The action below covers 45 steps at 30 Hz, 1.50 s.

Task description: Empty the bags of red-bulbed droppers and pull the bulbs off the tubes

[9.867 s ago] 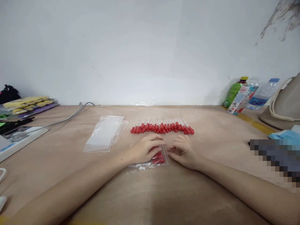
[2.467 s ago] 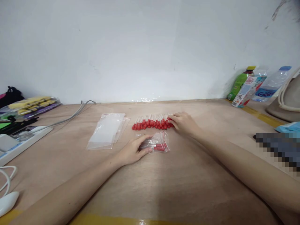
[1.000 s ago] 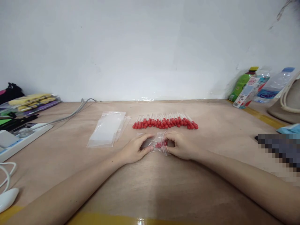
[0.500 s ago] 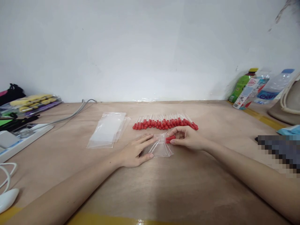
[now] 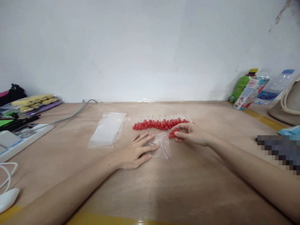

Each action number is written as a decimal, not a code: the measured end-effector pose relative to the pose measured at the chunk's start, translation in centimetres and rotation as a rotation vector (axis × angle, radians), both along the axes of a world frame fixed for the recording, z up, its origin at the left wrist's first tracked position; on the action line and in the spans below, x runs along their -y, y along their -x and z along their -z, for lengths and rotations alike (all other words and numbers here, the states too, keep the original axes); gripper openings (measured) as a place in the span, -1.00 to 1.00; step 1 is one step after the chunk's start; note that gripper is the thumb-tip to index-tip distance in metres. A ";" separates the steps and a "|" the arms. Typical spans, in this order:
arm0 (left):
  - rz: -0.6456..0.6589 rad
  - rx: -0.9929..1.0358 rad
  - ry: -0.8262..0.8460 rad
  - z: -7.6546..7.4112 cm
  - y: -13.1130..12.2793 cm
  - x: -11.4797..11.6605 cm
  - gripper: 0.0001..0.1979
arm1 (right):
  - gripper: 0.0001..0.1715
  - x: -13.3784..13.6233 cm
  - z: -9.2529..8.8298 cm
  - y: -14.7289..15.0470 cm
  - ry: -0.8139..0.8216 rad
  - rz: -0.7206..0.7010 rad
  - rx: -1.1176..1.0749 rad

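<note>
The back of the table [image 5: 150,193] is closed off by a pale wall [image 5: 140,56], marked by a brown stain [image 5: 284,9] at the upper right. The wooden-looking tabletop is edged with yellow tape [image 5: 264,120] along the right. A white power strip [image 5: 30,140] is set at the far left, and a green bottle [image 5: 242,84] is stood by the wall at the right. Across the middle, a row of red-tipped sticks [image 5: 161,124] is laid. The left hand [image 5: 137,153] is rested with fingers spread, a clear bag [image 5: 161,150] being pressed flat beneath the fingertips. By the right hand [image 5: 191,133], a few red sticks [image 5: 172,134] are pinched between thumb and fingers at the bag's zip edge; whether their stems lie inside cannot be told.
</note>
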<state>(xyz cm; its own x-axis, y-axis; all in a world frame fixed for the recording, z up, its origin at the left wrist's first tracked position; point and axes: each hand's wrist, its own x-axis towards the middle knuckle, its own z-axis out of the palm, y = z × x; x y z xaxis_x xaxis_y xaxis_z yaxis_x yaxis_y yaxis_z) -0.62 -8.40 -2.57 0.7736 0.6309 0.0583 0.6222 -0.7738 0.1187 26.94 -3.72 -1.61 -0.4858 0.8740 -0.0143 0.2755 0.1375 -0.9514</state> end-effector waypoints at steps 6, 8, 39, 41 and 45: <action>-0.052 0.096 0.135 -0.5 -0.1 0.0 -0.61 | -0.65 0.3 -4.2 -1.7 -0.276 0.298 -0.044; -0.115 0.249 0.193 -1.0 -0.7 0.1 -0.64 | -0.69 0.8 -4.5 -1.4 -0.502 0.394 -0.111; -0.970 0.723 0.636 -4.4 -1.0 -13.1 -0.80 | -0.62 4.5 3.6 1.3 -0.970 -0.227 0.357; -0.995 0.692 0.607 -4.2 -1.2 -13.2 -0.80 | -0.64 4.5 3.6 1.4 -0.952 -0.230 0.357; -1.028 0.648 0.512 -4.6 -0.9 -13.3 -0.81 | -0.64 4.5 3.6 1.4 -0.918 -0.230 0.339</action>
